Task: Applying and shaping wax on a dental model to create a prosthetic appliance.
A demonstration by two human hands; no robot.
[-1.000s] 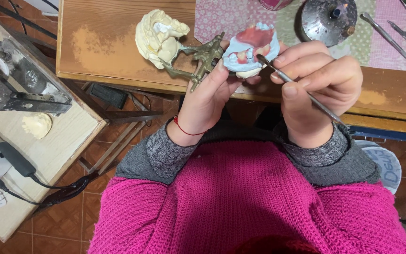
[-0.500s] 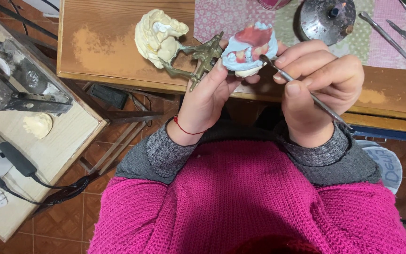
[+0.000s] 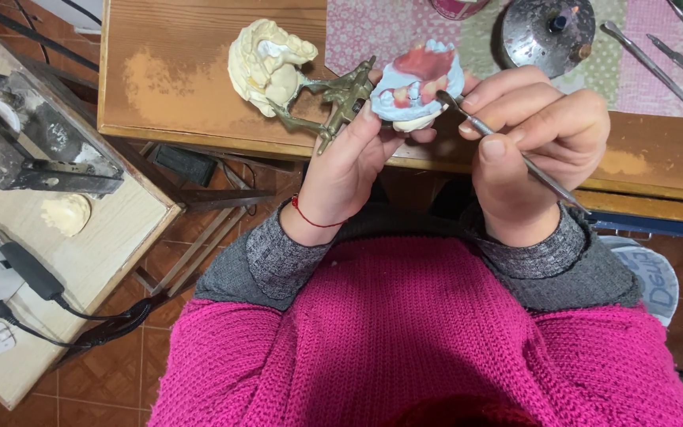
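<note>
Upper centre of frame: left hand (image 3: 349, 162) clasps the blue dental cast with pink wax (image 3: 419, 83) from below, brass articulator (image 3: 333, 99) and cream cast (image 3: 266, 63) jutting left over the wooden table (image 3: 175, 87), while right hand (image 3: 535, 146) pinches a metal wax carver (image 3: 507, 150), tip touching the cast's right edge.

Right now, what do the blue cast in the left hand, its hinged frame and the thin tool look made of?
Blue cast: looks like matte plaster or dental stone, chalky surface, with glossy pink, wax-like material on top. Hinged frame: brass-like metal, dull yellow-brown with a tarnished look. Thin tool in the right hand: probably steel, silver and shiny.
</note>
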